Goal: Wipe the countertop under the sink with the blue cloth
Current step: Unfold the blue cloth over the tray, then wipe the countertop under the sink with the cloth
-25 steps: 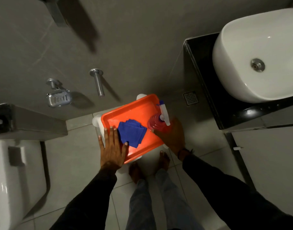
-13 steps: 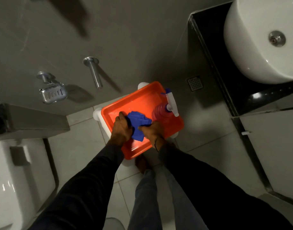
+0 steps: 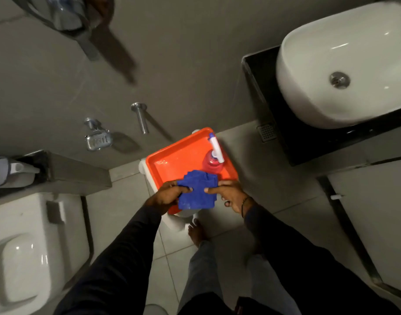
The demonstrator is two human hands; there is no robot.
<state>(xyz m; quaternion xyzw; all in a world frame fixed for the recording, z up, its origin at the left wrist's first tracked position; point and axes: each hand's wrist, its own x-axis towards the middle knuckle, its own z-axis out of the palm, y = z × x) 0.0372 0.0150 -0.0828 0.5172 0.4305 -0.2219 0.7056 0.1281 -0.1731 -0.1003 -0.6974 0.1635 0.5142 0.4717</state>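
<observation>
Pickup step: left hand [image 3: 164, 196] and right hand [image 3: 230, 196] pinch blue cloth [image 3: 197, 192] above orange tray [image 3: 172, 159]; next, carry to black countertop [image 3: 286, 130].

The blue cloth [image 3: 198, 193] hangs crumpled, seemingly half unfolded; the black surface [image 3: 292, 137] under the white sink [image 3: 345, 64] lies well apart.

The blue cloth [image 3: 197, 192] hides the orange tray's [image 3: 179, 160] near edge; the sink [image 3: 345, 64] is cut off at right.

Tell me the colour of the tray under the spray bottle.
Bright orange plastic tray, clearest in the head view.
</observation>
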